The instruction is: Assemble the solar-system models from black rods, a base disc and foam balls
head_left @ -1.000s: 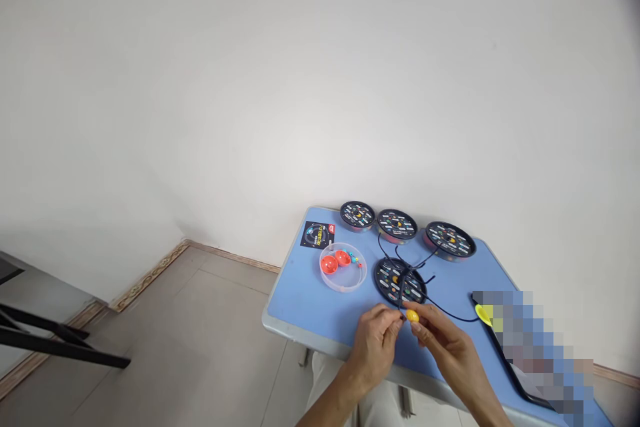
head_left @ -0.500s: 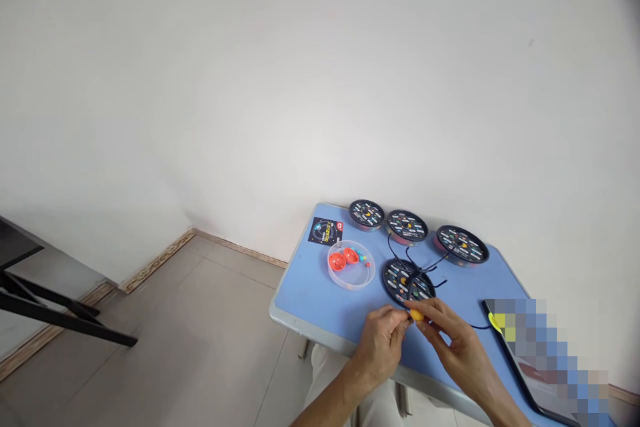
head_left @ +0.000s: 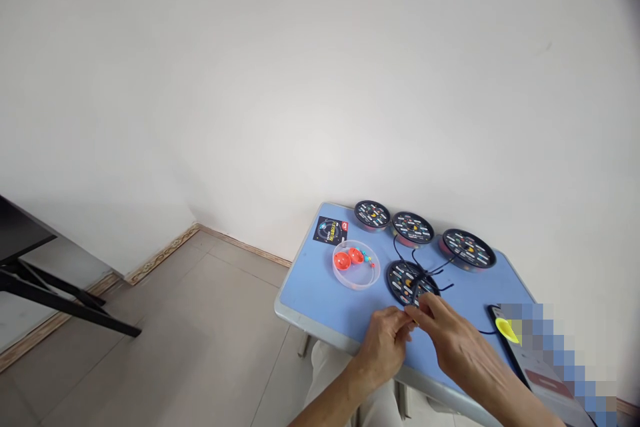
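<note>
My left hand (head_left: 385,340) is closed in a pinch near the front edge of the blue table. Its fingertips grip the lower end of a black frame of thin branching rods (head_left: 425,275). Against those fingertips, my right hand (head_left: 445,330) is closed on a small yellow ball (head_left: 417,323); just a sliver of it shows. The exact contact between ball and rod is hidden by my fingers. The rods spread above a round black disc (head_left: 400,277) printed with planets, whose near edge is partly covered by my right hand.
A clear round tray (head_left: 356,287) holds two orange-red half shells (head_left: 342,261) and small coloured beads (head_left: 369,258). Behind it lies a black printed card (head_left: 330,230). Three round containers with black printed tops (head_left: 413,227) line the wall side. A phone or tablet (head_left: 543,373), partly blurred, with a yellow piece (head_left: 507,329), lies at right.
My right hand has turned over and closed in toward my left fingertips, so the yellow ball is now mostly covered. The whole view has shifted slightly.
</note>
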